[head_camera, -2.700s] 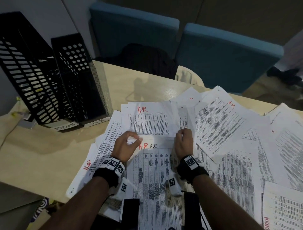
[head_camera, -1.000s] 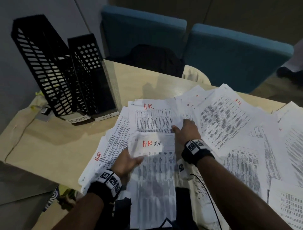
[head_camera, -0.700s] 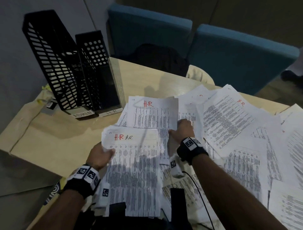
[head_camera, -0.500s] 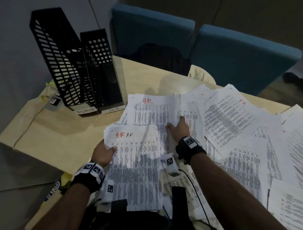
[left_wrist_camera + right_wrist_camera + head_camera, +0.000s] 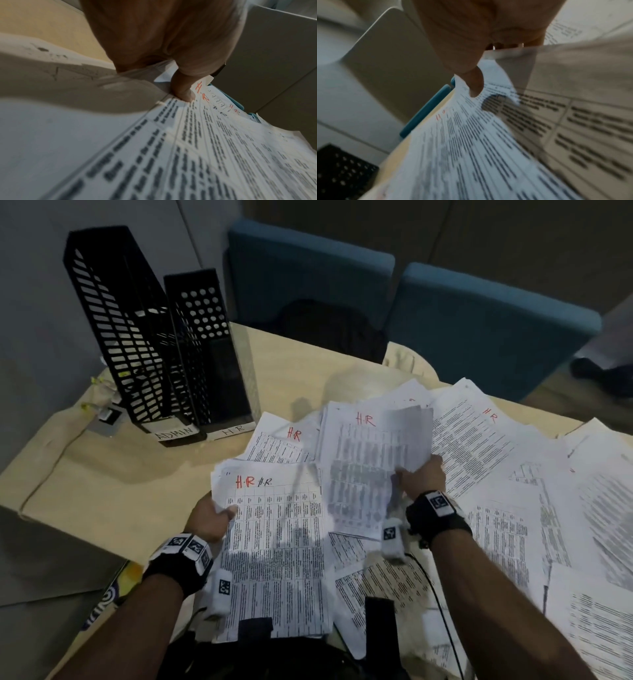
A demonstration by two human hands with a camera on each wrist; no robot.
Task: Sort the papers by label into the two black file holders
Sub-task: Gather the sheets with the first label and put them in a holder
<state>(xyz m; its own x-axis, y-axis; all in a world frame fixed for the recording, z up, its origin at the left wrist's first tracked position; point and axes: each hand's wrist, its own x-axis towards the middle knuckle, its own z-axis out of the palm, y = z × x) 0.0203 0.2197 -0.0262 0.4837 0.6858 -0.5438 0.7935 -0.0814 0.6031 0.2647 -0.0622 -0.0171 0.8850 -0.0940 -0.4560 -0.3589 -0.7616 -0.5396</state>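
Spread loose across the right half of the desk, unsorted papers, with two black file holders upright at the far left corner, tagged ADMIN and HR, probably to take sheets in turn. Clamped in the left grip, an HR-marked stack at its left edge near the desk's front edge. Pinched in the right grip, another HR sheet raised off the pile, presumably to join that stack.

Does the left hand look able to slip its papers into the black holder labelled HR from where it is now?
Probably yes: the left hand grips the HR-marked paper stack, and bare tan table lies between it and the black perforated HR holder.
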